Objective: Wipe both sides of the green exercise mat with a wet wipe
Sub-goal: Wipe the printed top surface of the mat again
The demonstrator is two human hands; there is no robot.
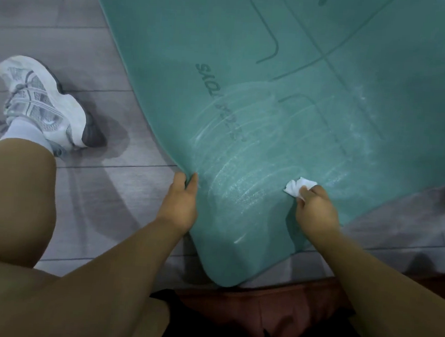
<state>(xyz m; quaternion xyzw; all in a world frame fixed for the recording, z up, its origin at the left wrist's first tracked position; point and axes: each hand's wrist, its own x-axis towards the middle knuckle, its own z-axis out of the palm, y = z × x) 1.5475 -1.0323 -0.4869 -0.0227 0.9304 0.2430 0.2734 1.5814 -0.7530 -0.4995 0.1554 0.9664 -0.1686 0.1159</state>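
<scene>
Right hand point(316, 206) pinches the wipe point(297, 190) on the mat point(248, 91), unwiped surface stretching beyond; left hand point(180, 205) grips the mat's edge

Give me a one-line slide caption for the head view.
Left hand grips the green mat edge while the right hand rubs a white wipe over its streaked surface.
</scene>
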